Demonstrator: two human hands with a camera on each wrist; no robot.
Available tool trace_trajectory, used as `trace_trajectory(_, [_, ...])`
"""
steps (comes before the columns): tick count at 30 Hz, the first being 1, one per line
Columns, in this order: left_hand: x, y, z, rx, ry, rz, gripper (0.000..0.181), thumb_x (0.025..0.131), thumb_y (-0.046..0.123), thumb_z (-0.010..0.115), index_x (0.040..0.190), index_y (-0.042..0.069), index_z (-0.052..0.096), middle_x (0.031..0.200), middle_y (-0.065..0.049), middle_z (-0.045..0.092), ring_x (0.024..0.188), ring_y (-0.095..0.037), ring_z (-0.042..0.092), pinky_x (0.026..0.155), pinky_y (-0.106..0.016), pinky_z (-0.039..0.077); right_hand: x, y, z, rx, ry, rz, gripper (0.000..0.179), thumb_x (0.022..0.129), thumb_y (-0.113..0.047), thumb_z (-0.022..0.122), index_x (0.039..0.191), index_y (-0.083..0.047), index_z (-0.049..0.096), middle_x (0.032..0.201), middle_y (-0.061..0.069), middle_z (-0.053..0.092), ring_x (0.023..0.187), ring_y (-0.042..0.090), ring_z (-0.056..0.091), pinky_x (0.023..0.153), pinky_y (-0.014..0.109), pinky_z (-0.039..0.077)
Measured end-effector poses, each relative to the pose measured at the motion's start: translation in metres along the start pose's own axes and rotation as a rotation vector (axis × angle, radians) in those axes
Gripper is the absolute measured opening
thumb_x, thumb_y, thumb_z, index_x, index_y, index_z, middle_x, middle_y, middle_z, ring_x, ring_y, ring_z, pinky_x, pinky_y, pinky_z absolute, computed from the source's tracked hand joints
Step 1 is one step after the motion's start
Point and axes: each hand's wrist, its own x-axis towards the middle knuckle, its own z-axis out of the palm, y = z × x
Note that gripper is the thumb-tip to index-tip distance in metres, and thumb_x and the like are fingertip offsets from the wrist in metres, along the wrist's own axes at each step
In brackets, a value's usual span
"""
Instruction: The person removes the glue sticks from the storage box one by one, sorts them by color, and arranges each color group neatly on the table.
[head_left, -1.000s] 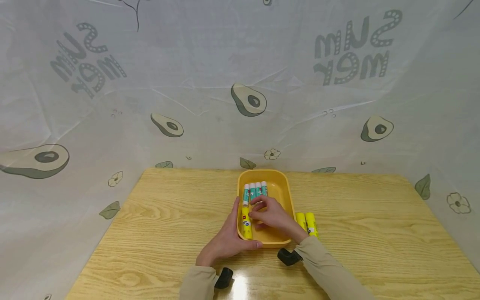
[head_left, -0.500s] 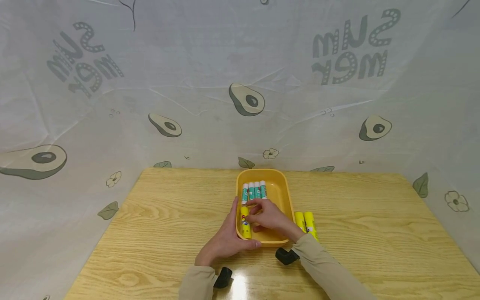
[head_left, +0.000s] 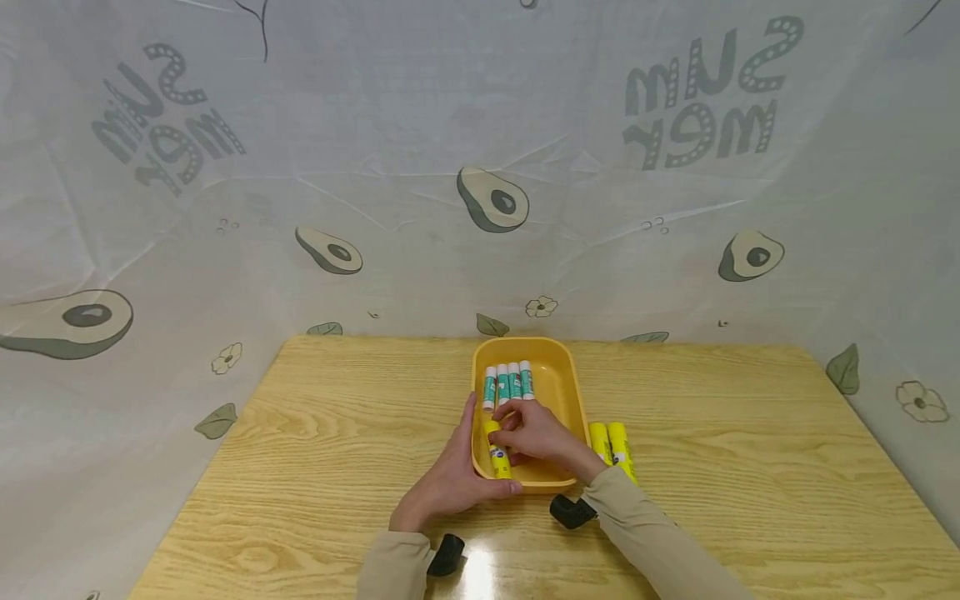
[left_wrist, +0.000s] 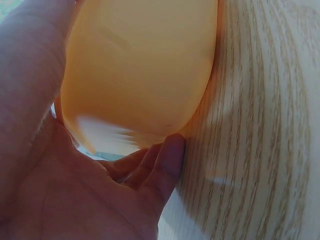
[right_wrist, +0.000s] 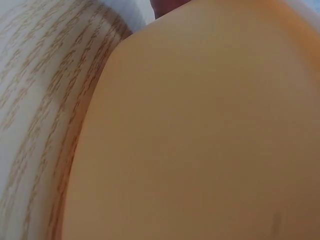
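Observation:
A yellow-orange plastic tray point(head_left: 558, 387) sits mid-table in the head view. My left hand point(head_left: 453, 479) grips its near left corner, thumb along the front and fingers down the left side; the left wrist view shows those fingers point(left_wrist: 170, 160) against the tray wall. Inside, at the near left, lies a yellow glue stick point(head_left: 499, 460), slightly slanted. My right hand point(head_left: 542, 433) reaches into the tray and pinches its upper part with thumb and finger. Beyond it, several teal-and-white glue sticks point(head_left: 503, 383) lie in a row. Tray wall fills most of the right wrist view.
Just right of the tray, two yellow glue sticks point(head_left: 619, 442) lie on the wooden table point(head_left: 750, 467), partly behind the right forearm. A pale patterned curtain point(head_left: 405, 250) hangs behind the table and along its sides.
The yellow glue stick in the tray has turned from nearly straight to slanted, its near end shifting right and its far end drawing toward me. Both hands stay almost in place.

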Motion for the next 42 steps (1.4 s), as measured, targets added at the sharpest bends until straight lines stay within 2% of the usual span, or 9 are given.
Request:
trace_trajectory(6, [0.0011,-0.0001,0.0001,-0.022,-0.002,0.038,0.133,0.08,0.038,0.088,0.165,0.025,-0.013,0.172,-0.009,0.012,0.153,-0.026,0.03,0.124,-0.053,0.028,-0.0011,0.0008,0.0001,0.01,0.02,0.003,0.033,0.088,-0.016,0.079,0.112,-0.005,0.058,0.086,0.008,0.06,0.063,0.017,0.059,0.057,0.028,0.058])
trace_trajectory(17, [-0.0016,-0.0003,-0.0008,0.008,0.006,0.013,0.135,0.078,0.043,0.088,0.165,0.022,-0.013,0.173,-0.012,0.01,0.156,-0.031,0.023,0.125,-0.056,0.024,-0.0038,-0.0016,0.001,0.045,0.044,0.011,0.035,0.087,-0.014,0.08,0.112,-0.006,0.057,0.094,0.01,0.059,0.07,0.019,0.061,0.059,0.032,0.06])
trace_trajectory(27, [-0.0014,-0.0006,-0.0009,-0.012,0.005,0.028,0.135,0.078,0.041,0.089,0.165,0.024,-0.013,0.172,-0.01,0.013,0.152,-0.028,0.03,0.124,-0.054,0.026,-0.0045,-0.0055,0.0008,0.073,0.142,-0.013,0.031,0.088,-0.013,0.079,0.112,-0.008,0.06,0.097,0.01,0.06,0.075,0.019,0.061,0.063,0.031,0.06])
trace_trajectory(31, [-0.0019,-0.0012,-0.001,-0.006,0.007,0.027,0.135,0.078,0.042,0.089,0.165,0.024,-0.013,0.172,-0.009,0.014,0.152,-0.028,0.031,0.125,-0.055,0.025,-0.0044,-0.005,-0.0011,0.123,0.192,-0.046,0.03,0.089,-0.014,0.078,0.113,-0.007,0.06,0.1,0.011,0.06,0.078,0.019,0.062,0.065,0.032,0.062])
trace_trajectory(35, [-0.0024,-0.0015,-0.0007,-0.001,0.01,0.022,0.135,0.077,0.042,0.089,0.165,0.025,-0.012,0.173,-0.008,0.012,0.153,-0.028,0.03,0.125,-0.056,0.023,-0.0029,-0.0035,-0.0035,0.22,0.229,-0.065,0.031,0.091,-0.012,0.076,0.116,-0.006,0.059,0.105,0.014,0.059,0.078,0.02,0.062,0.067,0.035,0.063])
trace_trajectory(38, [-0.0022,-0.0011,-0.0003,-0.016,0.008,0.027,0.135,0.078,0.039,0.09,0.165,0.025,-0.012,0.173,-0.008,0.012,0.15,-0.027,0.034,0.125,-0.055,0.024,-0.0024,-0.0035,-0.0052,0.28,0.246,-0.067,0.032,0.092,-0.011,0.074,0.119,-0.005,0.058,0.108,0.014,0.058,0.077,0.018,0.062,0.068,0.038,0.063])
trace_trajectory(42, [-0.0023,-0.0013,0.0001,-0.029,0.005,0.03,0.134,0.078,0.038,0.09,0.165,0.025,-0.011,0.172,-0.008,0.013,0.147,-0.025,0.038,0.125,-0.053,0.026,-0.0046,-0.0053,-0.0075,0.306,0.266,-0.063,0.033,0.092,-0.01,0.073,0.121,-0.006,0.058,0.109,0.014,0.059,0.076,0.017,0.064,0.069,0.039,0.064])
